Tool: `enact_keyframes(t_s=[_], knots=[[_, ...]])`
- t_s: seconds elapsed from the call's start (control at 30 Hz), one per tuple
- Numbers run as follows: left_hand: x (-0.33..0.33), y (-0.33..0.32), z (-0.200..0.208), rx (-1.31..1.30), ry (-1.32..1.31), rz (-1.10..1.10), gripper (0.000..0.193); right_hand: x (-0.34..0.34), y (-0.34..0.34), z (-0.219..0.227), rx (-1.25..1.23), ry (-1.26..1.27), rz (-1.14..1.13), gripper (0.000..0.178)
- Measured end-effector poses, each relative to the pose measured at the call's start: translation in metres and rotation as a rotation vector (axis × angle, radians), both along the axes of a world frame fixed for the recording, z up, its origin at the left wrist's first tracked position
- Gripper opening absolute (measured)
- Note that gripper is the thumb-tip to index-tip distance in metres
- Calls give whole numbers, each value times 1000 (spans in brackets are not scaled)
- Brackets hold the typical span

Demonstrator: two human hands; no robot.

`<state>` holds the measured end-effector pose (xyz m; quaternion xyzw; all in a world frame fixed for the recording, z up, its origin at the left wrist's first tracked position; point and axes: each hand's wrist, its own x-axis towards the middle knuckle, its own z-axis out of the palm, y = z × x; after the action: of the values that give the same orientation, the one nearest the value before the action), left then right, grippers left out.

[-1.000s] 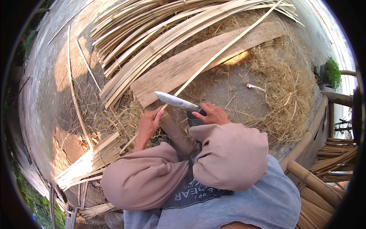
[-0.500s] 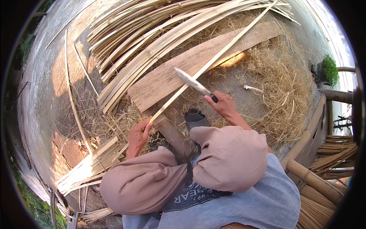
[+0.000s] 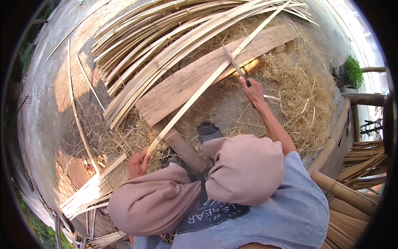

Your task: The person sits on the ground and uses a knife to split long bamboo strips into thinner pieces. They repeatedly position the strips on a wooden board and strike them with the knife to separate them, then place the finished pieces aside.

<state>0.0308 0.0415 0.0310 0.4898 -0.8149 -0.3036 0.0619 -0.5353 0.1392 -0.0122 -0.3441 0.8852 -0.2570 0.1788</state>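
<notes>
My left hand is closed round the near end of a long, pale bamboo strip, beside my left knee. From there the strip slants up to the far right, crossing over a wooden plank. In my right hand is a knife with a dark handle, gripped with the arm stretched forward. Its blade lies against the strip's right side, over the plank's right part, and thin shavings show near that spot. Whether the edge bites into the strip cannot be made out.
A large stack of bamboo strips lies beyond the plank. Curly shavings heap up on the right. A smaller strip bundle is at lower left, near several loose strips. Bamboo poles and a green plant are at right.
My right hand has pushed the knife away along the strip, toward its far end. My left hand has drawn slightly back and left with the strip's near end.
</notes>
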Motion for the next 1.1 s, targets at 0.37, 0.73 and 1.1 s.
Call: enact_keyframes(t_s=[0.37, 0.73, 1.1], knots=[[85, 1, -5, -136, 13, -26, 53, -76, 2, -9, -38, 119, -103, 73], [-124, -51, -27, 448, -3, 91, 58, 79, 8, -8, -73, -51, 333, 61], [-62, -17, -4, 275, -81, 162, 54, 66, 9, -12, -76, 56, 338, 61]])
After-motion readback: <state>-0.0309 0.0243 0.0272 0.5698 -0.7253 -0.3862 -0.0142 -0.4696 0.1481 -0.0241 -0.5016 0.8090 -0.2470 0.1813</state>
